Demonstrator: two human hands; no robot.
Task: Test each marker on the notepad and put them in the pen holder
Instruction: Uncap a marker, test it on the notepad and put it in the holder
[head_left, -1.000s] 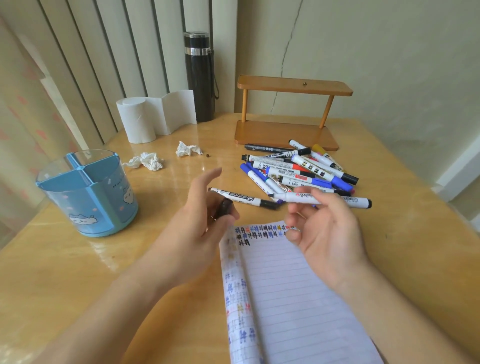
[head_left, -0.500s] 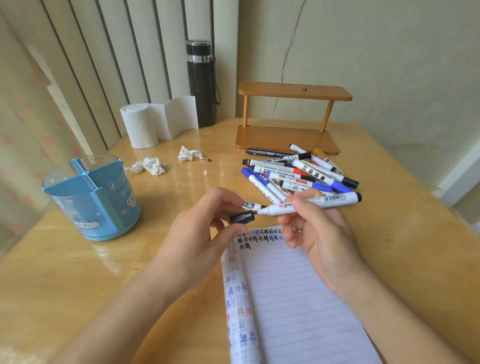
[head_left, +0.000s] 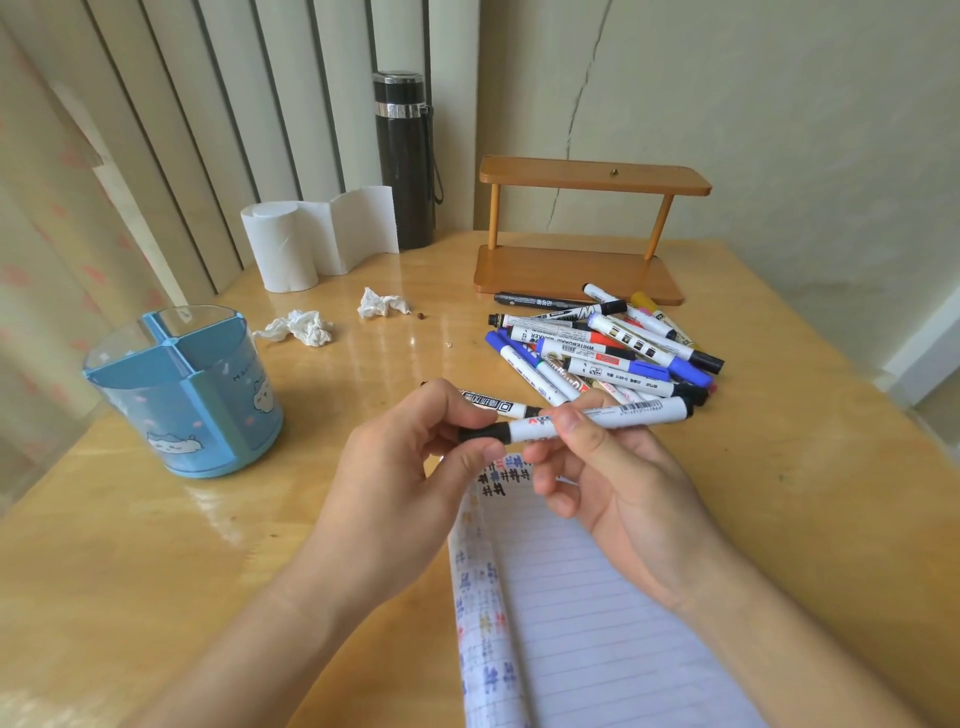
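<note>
I hold a white marker (head_left: 618, 417) level above the top of the lined notepad (head_left: 597, 623). My right hand (head_left: 613, 483) pinches its barrel. My left hand (head_left: 405, 478) pinches the black cap (head_left: 483, 434), which now sits on the marker's left end. Scribble marks show at the notepad's top edge. A pile of several markers (head_left: 608, 348) lies behind my hands, and one more marker (head_left: 498, 406) lies just behind my left fingers. The blue pen holder (head_left: 182, 389) stands at the left with nothing visible in its compartments.
A wooden two-tier stand (head_left: 582, 234) is at the back. A black flask (head_left: 405, 161) and a paper roll (head_left: 311, 239) stand at the back left. Two crumpled tissues (head_left: 301, 327) lie between the holder and the markers.
My hands came together. The cap, held apart in my left hand before, is now pushed onto the marker's tip.
</note>
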